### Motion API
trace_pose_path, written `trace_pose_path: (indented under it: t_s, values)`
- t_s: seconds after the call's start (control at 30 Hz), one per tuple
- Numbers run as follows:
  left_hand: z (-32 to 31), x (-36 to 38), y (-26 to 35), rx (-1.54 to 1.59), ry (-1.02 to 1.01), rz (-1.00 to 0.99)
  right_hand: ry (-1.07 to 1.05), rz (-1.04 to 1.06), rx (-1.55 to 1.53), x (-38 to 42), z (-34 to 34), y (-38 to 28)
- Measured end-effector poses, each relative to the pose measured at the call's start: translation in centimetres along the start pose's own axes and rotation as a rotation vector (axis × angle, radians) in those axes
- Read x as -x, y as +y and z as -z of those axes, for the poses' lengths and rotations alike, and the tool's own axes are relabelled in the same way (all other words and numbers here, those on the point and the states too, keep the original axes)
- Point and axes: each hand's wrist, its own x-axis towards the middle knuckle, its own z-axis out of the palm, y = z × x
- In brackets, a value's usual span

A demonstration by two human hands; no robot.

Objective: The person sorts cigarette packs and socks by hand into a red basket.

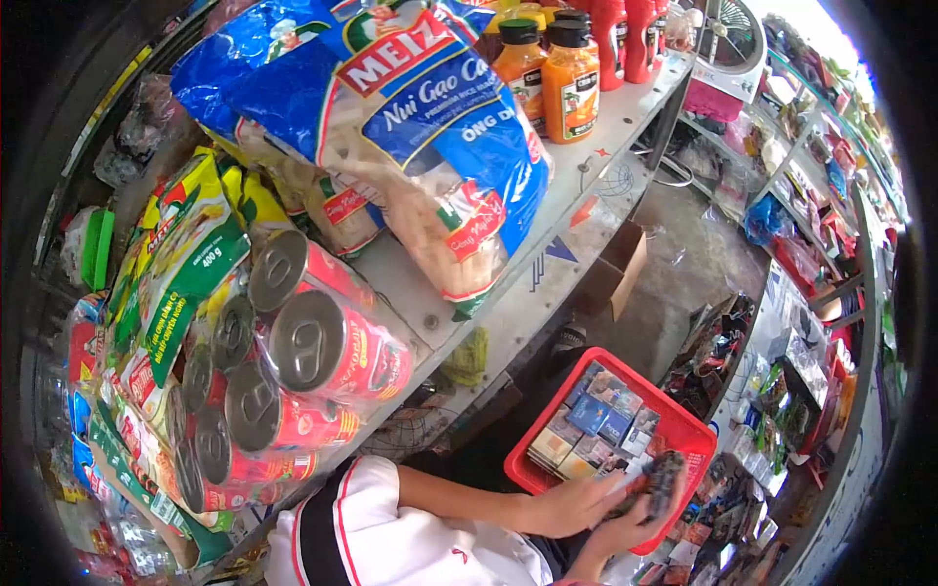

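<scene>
A dark, glossy bundle [666, 479], apparently in clear plastic, is between my hands above the near right side of a red basket [550, 410]. My right hand [630, 527] is closed around its lower side. From the other side, the fingers of my left hand [572, 503] press against it, closed and partly blurred. What exactly the bundle contains cannot be made out. Stacks of small card-like boxes [557, 430], one of them a blue box [588, 414], fill much of the basket.
Red cans [318, 342] in plastic wrap, Meizan pasta bags [430, 146] and yellow-green packets [186, 264] crowd a metal counter [547, 230]. Orange sauce bottles [572, 93] and red bottles [608, 44] stand farther along. A cardboard box [618, 273], a fan [728, 34] and loaded shelves [801, 166] lie beyond.
</scene>
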Motion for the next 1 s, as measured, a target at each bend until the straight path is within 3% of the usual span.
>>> trace_pose_path:
  t_s: [0.07,0.1,0.13,0.23,0.27,0.3,0.33,0.4,0.47,0.53,0.57,0.6,0.67,0.7,0.8,0.87,0.93,1.0]
  values:
    - [-0.1,-1.2,-1.6,0.193,0.199,0.101,-0.071,0.247,-0.131,2.3,-2.0,-0.8]
    - [0.8,-1.6,-2.0,0.171,0.182,0.171,-0.162,0.370,0.160,4.1,-0.6,0.3]
    - [1.8,-1.8,-2.1,0.086,0.139,0.204,-0.199,0.350,0.158,4.9,-0.4,-0.3]
    - [0.7,-1.2,-1.2,0.191,0.154,0.093,-0.166,0.393,0.079,3.2,0.7,0.6]
    - [-0.7,-0.7,-1.8,0.114,0.224,-0.060,-0.116,0.429,0.051,1.9,0.8,1.2]
    - [-0.9,-0.6,-0.9,0.037,0.294,-0.213,-0.085,0.354,-0.128,0.9,0.6,1.6]
    - [-0.6,-0.5,-0.4,0.042,0.290,-0.212,-0.083,0.353,-0.122,0.3,0.9,1.7]
    - [0.7,-0.3,0.8,0.542,-0.028,0.339,-0.089,0.055,-0.361,-0.9,1.7,1.5]
    - [0.5,-0.1,-1.3,0.661,-0.155,0.364,-0.044,-0.050,-0.379,-1.4,2.4,1.0]
    - [-0.3,0.1,-2.3,0.906,-0.439,0.440,-0.153,-0.436,-0.899,-1.3,3.0,1.2]
    - [-0.8,0.1,-2.3,0.916,-0.450,0.439,-0.092,-0.402,-0.753,-0.4,4.0,5.3]
    - [-1.2,0.1,-2.0,0.821,-0.316,0.367,-0.194,-0.427,-0.854,0.2,4.0,5.8]
    - [-1.9,0.2,-0.9,0.629,-0.046,0.220,-0.115,-0.149,-0.880,-0.6,0.0,-0.5]
    - [0.4,-0.1,0.0,0.576,-0.259,0.289,-0.113,-0.145,-0.869,-0.9,0.5,-0.3]
    - [1.6,-0.1,1.9,0.392,-0.126,0.324,-0.167,-0.100,-0.752,-1.6,1.4,0.2]
    - [1.7,0.2,2.5,0.420,-0.089,0.355,-0.020,-0.219,-0.413,-1.1,1.1,-0.6]
    - [1.2,0.6,1.9,0.315,-0.025,0.275,-0.039,-0.147,-0.347,-0.5,0.0,-1.3]
    - [1.4,0.7,1.6,0.297,-0.135,0.277,-0.068,-0.082,-0.279,1.0,-0.2,0.3]
